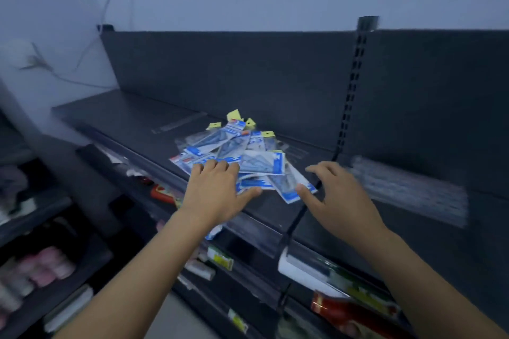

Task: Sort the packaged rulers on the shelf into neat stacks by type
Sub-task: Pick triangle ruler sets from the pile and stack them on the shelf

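Note:
A loose heap of packaged rulers point(242, 157) in clear bags with blue-and-white or yellow header cards lies on the dark top shelf point(124, 115). My left hand point(217, 190) rests flat on the heap's near left edge, fingers straight and thumb spread right. My right hand point(333, 198) hovers at the heap's right side with fingers spread, its thumb touching the corner of a blue-edged packet point(289, 187). A single clear ruler point(176, 124) lies apart at the heap's far left.
A blurred row of clear packets point(407, 187) lies on the shelf to the right. A slotted upright point(355, 77) divides the back panel. Lower shelves hold red, green and white goods point(352, 308); pink items point(46, 267) sit at lower left.

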Demonstrator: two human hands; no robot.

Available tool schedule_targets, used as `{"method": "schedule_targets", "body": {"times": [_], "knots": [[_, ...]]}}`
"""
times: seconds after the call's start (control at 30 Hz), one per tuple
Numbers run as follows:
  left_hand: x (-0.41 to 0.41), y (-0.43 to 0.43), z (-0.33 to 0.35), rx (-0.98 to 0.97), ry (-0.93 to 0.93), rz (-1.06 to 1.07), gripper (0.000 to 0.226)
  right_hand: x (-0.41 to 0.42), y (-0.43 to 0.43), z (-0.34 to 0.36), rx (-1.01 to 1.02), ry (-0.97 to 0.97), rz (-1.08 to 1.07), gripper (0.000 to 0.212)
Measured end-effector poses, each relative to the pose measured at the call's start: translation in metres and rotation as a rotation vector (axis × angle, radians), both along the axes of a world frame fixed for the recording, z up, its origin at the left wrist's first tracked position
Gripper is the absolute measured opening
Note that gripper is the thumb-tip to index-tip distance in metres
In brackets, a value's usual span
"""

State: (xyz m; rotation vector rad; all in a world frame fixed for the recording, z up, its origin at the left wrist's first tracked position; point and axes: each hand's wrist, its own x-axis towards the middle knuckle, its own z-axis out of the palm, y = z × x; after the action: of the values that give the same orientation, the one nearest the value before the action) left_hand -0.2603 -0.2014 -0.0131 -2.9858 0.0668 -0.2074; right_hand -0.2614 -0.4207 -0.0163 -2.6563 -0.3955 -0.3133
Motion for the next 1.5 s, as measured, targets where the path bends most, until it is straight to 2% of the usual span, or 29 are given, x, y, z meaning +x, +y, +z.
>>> {"method": "schedule_targets", "body": {"times": [0.13,0.3,0.63,0.83,0.97,1.07,1.13,1.3,1.4,1.5], "knots": [[0.012,0.063,-0.009,-0.061,0.070,0.041,0.077,0.023,0.061,-0.008,-0.043,0.086,0.039,0.049],[0.052,0.117,-0.013,-0.103,0.074,0.082,0.077,0.069,0.108,-0.011,-0.110,0.151,0.076,0.049],[0.184,0.193,-0.013,-0.106,0.132,0.097,0.069,0.187,0.188,-0.011,-0.118,0.166,0.095,0.051],[0.262,0.226,-0.016,-0.083,0.140,0.050,0.060,0.245,0.231,-0.010,-0.159,0.172,0.080,0.050],[0.302,0.251,-0.024,-0.151,0.168,0.050,0.042,0.268,0.259,-0.013,-0.203,0.195,0.054,0.046],[0.335,0.272,-0.030,-0.278,0.202,0.019,0.034,0.282,0.278,-0.016,-0.230,0.202,-0.015,0.047],[0.356,0.281,-0.027,-0.359,0.246,0.012,0.036,0.286,0.290,-0.019,-0.232,0.210,-0.083,0.046],[0.394,0.296,-0.020,-0.517,0.446,-0.010,0.073,0.277,0.315,-0.033,-0.240,0.222,-0.268,0.041],[0.403,0.297,-0.025,-0.690,0.616,-0.095,0.062,0.270,0.327,-0.036,-0.217,0.208,-0.404,0.046],[0.403,0.293,-0.029,-0.770,0.700,-0.255,0.038,0.261,0.334,-0.036,-0.234,0.216,-0.554,0.052]]}}
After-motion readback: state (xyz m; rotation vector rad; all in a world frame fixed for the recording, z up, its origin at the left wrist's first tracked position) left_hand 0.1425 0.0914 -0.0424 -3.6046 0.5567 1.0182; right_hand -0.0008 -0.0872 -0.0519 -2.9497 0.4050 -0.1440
